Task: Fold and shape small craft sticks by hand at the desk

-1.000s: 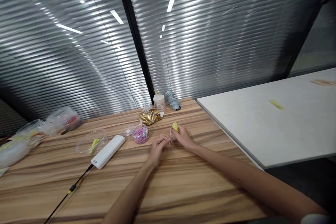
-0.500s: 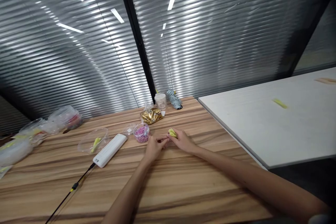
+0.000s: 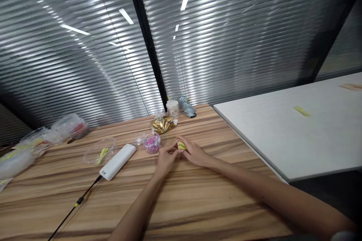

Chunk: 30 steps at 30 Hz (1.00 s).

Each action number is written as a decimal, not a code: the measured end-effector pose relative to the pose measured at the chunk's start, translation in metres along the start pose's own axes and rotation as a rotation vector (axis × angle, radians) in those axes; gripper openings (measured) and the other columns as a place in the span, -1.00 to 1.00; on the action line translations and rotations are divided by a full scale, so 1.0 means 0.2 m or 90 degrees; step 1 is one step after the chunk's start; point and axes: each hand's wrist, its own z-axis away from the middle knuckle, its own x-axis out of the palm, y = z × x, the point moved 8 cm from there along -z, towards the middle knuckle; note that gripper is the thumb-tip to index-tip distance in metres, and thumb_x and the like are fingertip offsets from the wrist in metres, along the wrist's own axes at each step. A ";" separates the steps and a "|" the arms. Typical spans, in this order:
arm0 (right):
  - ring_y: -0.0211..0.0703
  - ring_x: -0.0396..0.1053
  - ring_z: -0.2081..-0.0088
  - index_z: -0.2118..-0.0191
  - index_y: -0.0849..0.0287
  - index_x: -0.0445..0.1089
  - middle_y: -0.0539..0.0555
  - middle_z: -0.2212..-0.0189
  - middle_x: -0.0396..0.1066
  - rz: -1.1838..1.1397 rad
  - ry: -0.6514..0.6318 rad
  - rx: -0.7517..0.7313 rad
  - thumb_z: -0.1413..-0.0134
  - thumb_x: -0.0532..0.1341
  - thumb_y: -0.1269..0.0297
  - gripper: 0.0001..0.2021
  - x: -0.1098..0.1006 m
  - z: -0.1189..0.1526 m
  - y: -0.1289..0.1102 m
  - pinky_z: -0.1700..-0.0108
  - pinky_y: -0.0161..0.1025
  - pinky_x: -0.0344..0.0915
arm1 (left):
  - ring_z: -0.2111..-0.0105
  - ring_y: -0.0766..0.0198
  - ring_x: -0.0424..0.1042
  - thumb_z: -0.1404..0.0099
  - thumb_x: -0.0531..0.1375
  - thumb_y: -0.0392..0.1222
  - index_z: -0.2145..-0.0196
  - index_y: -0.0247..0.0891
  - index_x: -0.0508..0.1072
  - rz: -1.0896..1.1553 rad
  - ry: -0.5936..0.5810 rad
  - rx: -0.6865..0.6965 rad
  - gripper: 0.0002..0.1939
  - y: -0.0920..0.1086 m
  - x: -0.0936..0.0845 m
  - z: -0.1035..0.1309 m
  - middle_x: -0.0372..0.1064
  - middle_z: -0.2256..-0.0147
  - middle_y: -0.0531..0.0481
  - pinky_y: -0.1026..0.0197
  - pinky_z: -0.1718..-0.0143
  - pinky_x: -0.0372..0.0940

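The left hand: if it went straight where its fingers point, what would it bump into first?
The left hand would probably first meet the small, soft-looking yellow bundle or the fingertips of the right hand holding it. They look so close that I can't tell which is nearer.

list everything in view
Bundle: one, yellow, between hands
Tub: one, clear, pink bits, centre
Lid: one, clear, beside tub
Foil packet: one, gold, behind tub
Cup: one, white, far edge
Wrapper: one, blue-grey, beside cup
Device: one, white, left
Cable: one, black, at device
Dish: one, clear, yellow strips inside, left
Packages: several, clear, far left
Desk: one, brown, under hands
Table: one, white, right
Strip: one, yellow, on table
Item: one, tan, far right
Blinds: several, grey, behind
Left hand: one, at bundle
Right hand: one, holding bundle
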 end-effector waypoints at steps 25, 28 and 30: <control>-0.12 0.26 0.07 -0.10 0.27 0.04 0.23 0.06 0.27 0.310 -0.027 -0.109 -0.16 -0.07 0.38 -0.62 0.02 0.03 -0.10 0.12 -0.21 0.22 | 0.50 0.30 0.40 0.12 0.31 -0.10 0.40 -0.40 0.48 0.227 0.007 -0.164 -0.66 -0.15 -0.01 -0.02 0.47 0.46 -0.09 0.24 0.36 0.33; -0.13 0.29 0.13 -0.04 0.23 0.12 0.19 0.15 0.32 0.351 -0.039 -0.113 -0.14 -0.05 0.43 -0.67 0.03 0.02 -0.08 0.16 -0.22 0.24 | 0.48 0.30 0.41 0.16 0.33 -0.10 0.42 -0.40 0.49 0.257 0.029 -0.184 -0.66 -0.18 -0.02 -0.02 0.47 0.44 -0.09 0.24 0.35 0.34; -0.14 0.30 0.17 0.02 0.21 0.19 0.16 0.19 0.34 0.372 -0.054 -0.111 -0.13 -0.02 0.44 -0.71 0.03 0.02 -0.07 0.19 -0.23 0.24 | 0.48 0.29 0.42 0.18 0.34 -0.10 0.42 -0.40 0.49 0.268 0.037 -0.188 -0.64 -0.18 -0.02 -0.01 0.47 0.44 -0.10 0.23 0.34 0.34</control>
